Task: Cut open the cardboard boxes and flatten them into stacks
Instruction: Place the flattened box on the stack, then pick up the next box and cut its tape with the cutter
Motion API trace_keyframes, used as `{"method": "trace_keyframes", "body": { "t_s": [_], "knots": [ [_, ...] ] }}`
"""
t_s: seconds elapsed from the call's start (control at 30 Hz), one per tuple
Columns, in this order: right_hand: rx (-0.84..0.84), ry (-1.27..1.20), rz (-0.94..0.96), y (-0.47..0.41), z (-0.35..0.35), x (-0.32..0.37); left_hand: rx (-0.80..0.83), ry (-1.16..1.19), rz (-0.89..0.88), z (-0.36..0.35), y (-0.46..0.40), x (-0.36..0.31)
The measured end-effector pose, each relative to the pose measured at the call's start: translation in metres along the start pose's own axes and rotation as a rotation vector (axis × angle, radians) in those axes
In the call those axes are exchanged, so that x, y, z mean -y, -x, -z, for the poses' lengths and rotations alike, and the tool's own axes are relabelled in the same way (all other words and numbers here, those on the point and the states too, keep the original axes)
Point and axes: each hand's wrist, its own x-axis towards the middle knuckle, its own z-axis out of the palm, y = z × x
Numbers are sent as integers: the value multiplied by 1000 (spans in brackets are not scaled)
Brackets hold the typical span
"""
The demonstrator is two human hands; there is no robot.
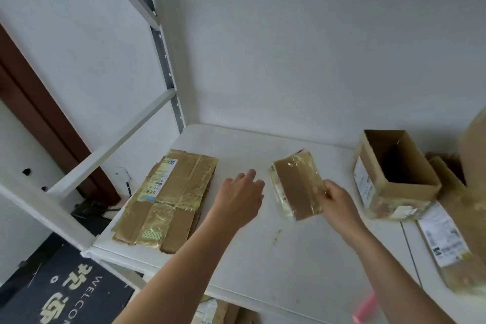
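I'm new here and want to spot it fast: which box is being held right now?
On the white shelf, between the flattened stack at the left and the open upright box at the right, the right hand grips a small box. Unlike its neighbours, it is small, closed and tape-wrapped.

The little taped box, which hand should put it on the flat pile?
Probably the right hand: it already grips the little taped box. The left hand hovers open between the box and the flat pile, holding nothing.
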Motion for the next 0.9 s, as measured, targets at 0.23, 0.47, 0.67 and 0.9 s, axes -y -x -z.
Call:
{"method": "trace_keyframes", "body": {
  "t_s": [0.23, 0.47, 0.67, 0.9],
  "knots": [
    [54, -806, -629, 86, -8, -14, 76, 145, -2, 22, 37, -24],
    [141, -229, -544, 122, -6, -36, 198, 356, -69, 4, 57, -57],
    [-26, 752, -266, 134, 45, -70, 208, 361, -79, -17, 61, -86],
    [33, 1048, 42, 138, 61, -106, 218, 359, -49, -26, 62, -98]
  ]
}}
